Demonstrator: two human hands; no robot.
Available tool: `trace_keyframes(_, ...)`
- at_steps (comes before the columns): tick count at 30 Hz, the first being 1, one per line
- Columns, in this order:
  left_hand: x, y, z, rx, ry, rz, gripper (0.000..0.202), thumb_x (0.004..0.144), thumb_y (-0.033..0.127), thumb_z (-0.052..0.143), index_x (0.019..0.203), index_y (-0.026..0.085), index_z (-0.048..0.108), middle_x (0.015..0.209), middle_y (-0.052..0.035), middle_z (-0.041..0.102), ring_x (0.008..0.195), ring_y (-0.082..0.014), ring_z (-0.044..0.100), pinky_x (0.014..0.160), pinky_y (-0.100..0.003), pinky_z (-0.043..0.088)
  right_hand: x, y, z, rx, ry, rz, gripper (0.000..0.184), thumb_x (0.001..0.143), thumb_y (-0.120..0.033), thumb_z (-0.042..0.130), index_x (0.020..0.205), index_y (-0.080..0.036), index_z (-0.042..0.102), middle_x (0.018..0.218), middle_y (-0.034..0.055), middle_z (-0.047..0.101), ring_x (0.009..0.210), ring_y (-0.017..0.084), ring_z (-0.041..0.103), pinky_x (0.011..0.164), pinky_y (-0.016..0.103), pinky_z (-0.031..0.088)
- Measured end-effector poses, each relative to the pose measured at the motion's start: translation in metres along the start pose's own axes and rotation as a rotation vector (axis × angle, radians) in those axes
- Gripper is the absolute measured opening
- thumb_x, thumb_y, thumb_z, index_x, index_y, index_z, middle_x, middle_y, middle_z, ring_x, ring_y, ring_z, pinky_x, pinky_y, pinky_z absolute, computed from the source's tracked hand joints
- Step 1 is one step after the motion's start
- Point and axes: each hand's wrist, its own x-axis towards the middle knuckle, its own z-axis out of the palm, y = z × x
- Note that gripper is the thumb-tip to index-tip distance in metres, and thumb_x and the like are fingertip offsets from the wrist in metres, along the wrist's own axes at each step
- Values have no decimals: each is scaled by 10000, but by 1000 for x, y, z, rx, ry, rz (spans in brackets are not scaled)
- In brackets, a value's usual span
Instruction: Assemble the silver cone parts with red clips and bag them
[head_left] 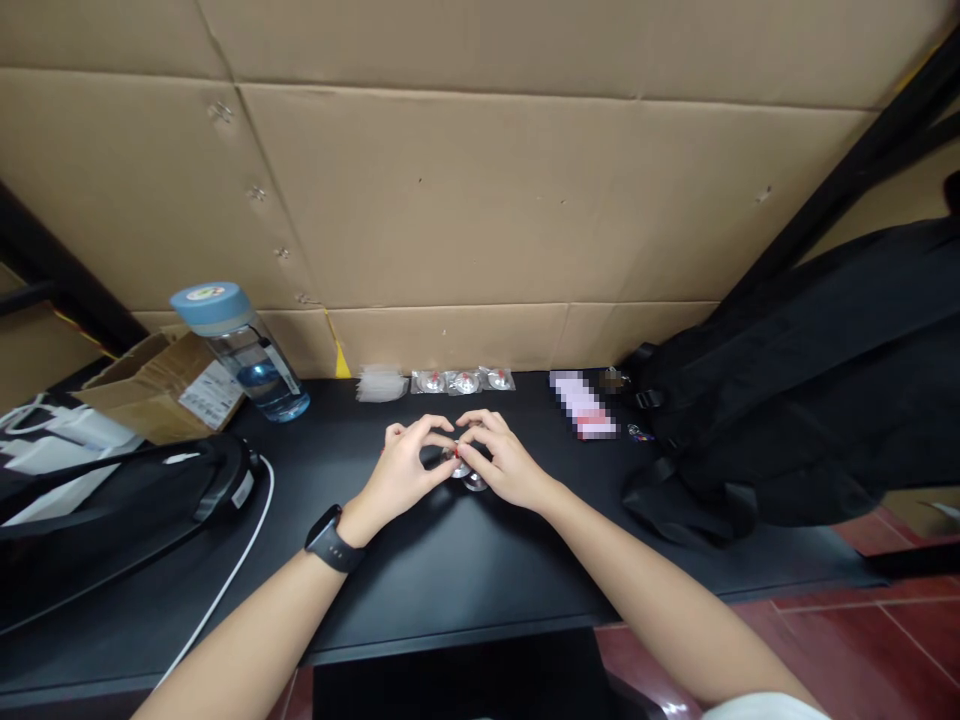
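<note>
My left hand [406,467] and my right hand [504,460] meet at the middle of the black table [420,570]. Their fingertips pinch together on a small clear plastic piece with a red dot [457,461]. A second clear round piece [475,483] lies on the table just under my right hand. Three similar clear pieces in small bags [465,381] lie in a row at the back of the table. A stack of empty clear bags [381,384] sits to their left. A black watch [333,541] is on my left wrist.
A water bottle with a blue cap [241,349] and an open cardboard box [161,385] stand at the back left. A black bag [810,400] fills the right side. Black gear with a white cable [225,580] lies at the left. Cardboard sheets [480,180] form the back wall.
</note>
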Motion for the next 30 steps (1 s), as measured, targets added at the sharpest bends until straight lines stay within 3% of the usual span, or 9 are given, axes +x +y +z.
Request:
trace_keyframes(4,2,-3,0,68,13,9,267,891,281,691,1118,265,551,954,37,798,1013,-202,709,887,-374,312,2,6,-3,-60,41,30,117,986,-307,582,1040,-229,650,1212,72,604,1125,223,539,1024,392,431)
trace_keyframes(10,2,-13,-2,10,24,39,200,922,259,643,1102,281,558,927,34,799,908,-183,741,842,-325,467,3,32,-8,-433,38,278,347,943,-278,611,1278,-189,591,1197,121,620,1085,277,554,945,421,446)
trace_keyframes(14,2,-20,-1,-68,29,36,204,917,231,630,1100,287,558,919,46,792,884,-164,756,821,-287,540,8,47,-11,-458,-40,355,161,954,-228,594,1065,-220,710,1050,76,672,988,232,620,866,357,453)
trace_keyframes(17,3,-21,2,-131,55,9,183,912,236,625,1080,272,565,904,31,781,865,-167,761,790,-280,574,11,46,-14,-337,-14,315,147,922,-147,615,907,-216,744,957,45,695,875,182,645,804,307,467)
trace_keyframes(22,6,-15,4,-317,155,-83,167,881,302,662,1014,231,588,878,-12,751,812,-178,759,753,-295,616,10,26,-9,146,63,112,111,927,-228,646,936,-211,756,979,51,708,870,165,674,723,272,522)
trace_keyframes(26,8,-12,4,-476,204,-139,256,839,337,713,1020,214,579,872,-27,733,812,-188,753,770,-320,629,9,16,0,443,225,133,156,911,-345,684,934,-203,745,1018,67,682,844,167,690,765,310,580)
trace_keyframes(30,8,-8,2,-542,237,-173,308,805,344,750,1017,211,570,871,-26,721,814,-190,749,760,-315,625,9,14,4,545,218,172,231,872,-423,720,906,-197,750,1066,76,647,885,175,692,829,343,606)
